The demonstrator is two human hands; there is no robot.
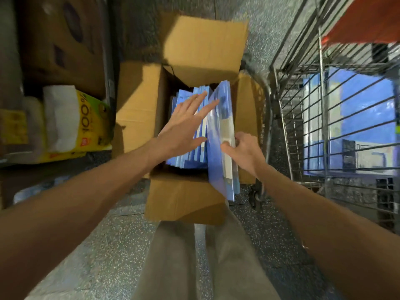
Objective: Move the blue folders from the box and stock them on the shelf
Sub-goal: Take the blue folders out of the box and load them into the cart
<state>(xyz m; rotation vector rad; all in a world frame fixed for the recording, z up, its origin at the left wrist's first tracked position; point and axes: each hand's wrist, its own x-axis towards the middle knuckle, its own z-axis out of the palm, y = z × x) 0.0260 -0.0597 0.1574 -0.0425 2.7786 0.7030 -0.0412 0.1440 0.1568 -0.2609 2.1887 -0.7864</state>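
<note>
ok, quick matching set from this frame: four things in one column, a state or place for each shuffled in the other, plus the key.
1. left hand
2. right hand
3. cardboard box
4. wire cart

a. right of the box, blue packs behind its bars
b. grips a raised bunch of blue folders
c. flaps folded open
d. fingers straight, flat on the folders in the box

Pairs: 1-d, 2-b, 3-c, 4-a

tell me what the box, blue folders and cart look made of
The box: matte brown cardboard, creased flaps. The blue folders: likely glossy card or plastic, given pale sheen; blur leaves it open. The cart: bare grey metal wire grid.
</note>
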